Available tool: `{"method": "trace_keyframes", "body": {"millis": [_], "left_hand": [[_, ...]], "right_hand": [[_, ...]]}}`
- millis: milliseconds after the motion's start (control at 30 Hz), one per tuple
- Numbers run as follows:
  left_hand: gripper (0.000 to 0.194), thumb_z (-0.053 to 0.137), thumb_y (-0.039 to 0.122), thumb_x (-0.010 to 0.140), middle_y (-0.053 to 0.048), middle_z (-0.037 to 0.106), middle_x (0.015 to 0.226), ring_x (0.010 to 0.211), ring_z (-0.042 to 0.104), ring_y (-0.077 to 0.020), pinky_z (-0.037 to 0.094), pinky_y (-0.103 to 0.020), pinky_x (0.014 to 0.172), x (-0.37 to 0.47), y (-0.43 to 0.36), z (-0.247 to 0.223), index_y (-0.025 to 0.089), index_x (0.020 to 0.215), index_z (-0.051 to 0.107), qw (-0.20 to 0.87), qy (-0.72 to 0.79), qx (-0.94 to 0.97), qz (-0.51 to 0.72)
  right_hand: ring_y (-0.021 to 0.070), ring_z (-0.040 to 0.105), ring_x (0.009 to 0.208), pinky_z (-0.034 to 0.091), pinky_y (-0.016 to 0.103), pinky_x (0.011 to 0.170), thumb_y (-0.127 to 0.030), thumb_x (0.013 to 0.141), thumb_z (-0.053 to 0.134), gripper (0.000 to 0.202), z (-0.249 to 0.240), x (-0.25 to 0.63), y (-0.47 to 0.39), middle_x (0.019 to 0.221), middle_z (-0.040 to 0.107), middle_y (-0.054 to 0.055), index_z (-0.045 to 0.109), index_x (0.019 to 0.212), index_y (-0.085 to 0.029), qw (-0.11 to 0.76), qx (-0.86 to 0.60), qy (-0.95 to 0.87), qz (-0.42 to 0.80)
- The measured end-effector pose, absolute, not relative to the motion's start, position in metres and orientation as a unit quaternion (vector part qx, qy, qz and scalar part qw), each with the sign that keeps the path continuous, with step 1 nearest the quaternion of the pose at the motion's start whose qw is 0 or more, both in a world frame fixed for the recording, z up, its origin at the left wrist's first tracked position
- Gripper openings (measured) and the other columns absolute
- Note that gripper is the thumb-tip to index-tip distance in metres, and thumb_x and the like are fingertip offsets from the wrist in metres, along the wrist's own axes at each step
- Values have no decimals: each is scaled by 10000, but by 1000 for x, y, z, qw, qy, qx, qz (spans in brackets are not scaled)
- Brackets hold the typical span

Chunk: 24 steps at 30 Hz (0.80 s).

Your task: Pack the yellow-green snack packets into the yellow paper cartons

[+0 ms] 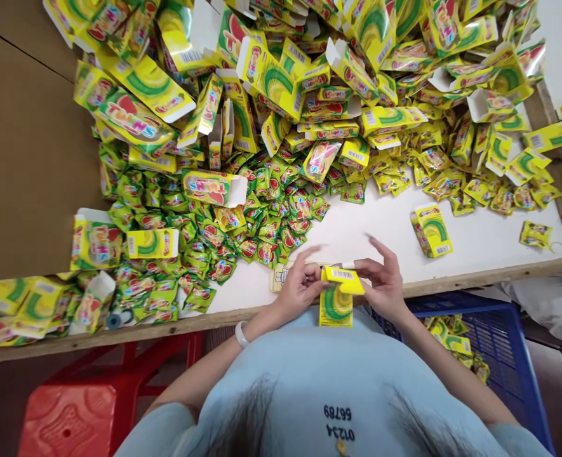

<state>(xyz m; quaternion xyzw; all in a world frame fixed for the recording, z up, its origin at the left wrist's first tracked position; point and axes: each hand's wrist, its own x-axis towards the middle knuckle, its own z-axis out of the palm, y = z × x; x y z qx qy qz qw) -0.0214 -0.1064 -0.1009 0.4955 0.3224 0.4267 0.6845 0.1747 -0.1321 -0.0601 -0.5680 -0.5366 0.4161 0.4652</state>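
A small yellow and green candy box [336,308] is held upright in front of my body, at the table's front edge. Its barcoded top flap stands partly raised. My left hand [300,282] pinches the box's left side near the top, thumb at the flap. On the other side, my right hand [384,282] has its thumb and a finger at the right end of the flap, with the index finger lifted away. Just behind the box lies a flat pale yellow item [279,277], partly covered by my left hand.
Green-wrapped candies [266,222] are heaped to the left, yellow-wrapped ones [445,181] to the right. Many candy boxes [271,76] pile up behind. One box [431,231] lies alone at right. Below are a blue crate [495,330] and a red stool [71,412]. A wooden rim [490,275] edges the table.
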Motion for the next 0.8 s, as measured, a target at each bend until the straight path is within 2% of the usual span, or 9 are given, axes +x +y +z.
{"method": "trace_keyframes", "body": {"millis": [100,167,200,267,300,433,533,667,800], "left_hand": [[630,599,724,824,-72,699,825,711,639,-180,512,-281,642,-25,-106,-100,154,1077,684,676,277,538,421],[621,487,705,904,-115,735,924,807,680,-213,543,-318,726,-26,-105,-97,146,1070,702,666,281,549,420],[574,463,654,945,-119,743,948,839,688,-214,547,-321,753,-26,-104,-95,148,1065,705,660,293,552,417],[451,505,549,972,-103,750,935,842,689,-199,547,-302,753,-25,-103,-91,152,1029,712,648,319,557,409],[410,539,521,964,-89,750,906,813,682,-185,543,-287,729,-24,-103,-90,153,1006,714,644,330,557,407],[404,620,539,906,-43,711,799,651,601,-127,490,-236,600,-21,-101,-88,149,954,716,647,352,540,408],[395,675,542,861,1,638,684,576,528,-102,442,-220,545,-20,-101,-89,152,905,716,651,357,527,413],[389,698,540,843,30,566,614,546,490,-94,415,-211,520,-19,-103,-90,154,887,708,656,360,513,421],[388,720,537,825,37,565,611,536,500,-91,419,-207,508,-18,-105,-86,155,887,692,659,354,509,425]], "right_hand": [[197,738,779,635,356,730,-347,863,710,291,-56,191,-137,895,763,50,678,1144,-280,417,-535,-651,340],[224,749,852,639,354,748,-408,839,740,217,-51,199,-139,959,773,80,761,1004,-269,358,-513,-709,325],[245,748,902,640,368,777,-464,801,774,272,-49,201,-140,1005,772,97,781,981,-260,336,-506,-721,333],[275,736,986,634,397,838,-546,715,829,426,-45,199,-141,1076,761,120,791,1011,-242,327,-510,-706,366],[273,733,1000,633,401,844,-549,711,831,462,-43,195,-141,1099,755,119,784,1051,-241,338,-519,-678,395],[210,739,992,643,365,814,-384,837,761,459,-34,177,-138,1196,731,83,678,1274,-270,359,-528,-513,574],[209,739,1001,637,372,838,-334,823,767,487,-28,171,-134,1223,725,91,664,1290,-242,336,-498,-449,661],[175,743,853,641,324,730,-313,816,753,502,-24,174,-131,1183,733,90,642,1297,-222,315,-495,-433,684],[132,710,729,617,274,657,-265,798,740,472,-20,174,-131,1135,728,68,625,1253,-209,298,-515,-440,673]]}}
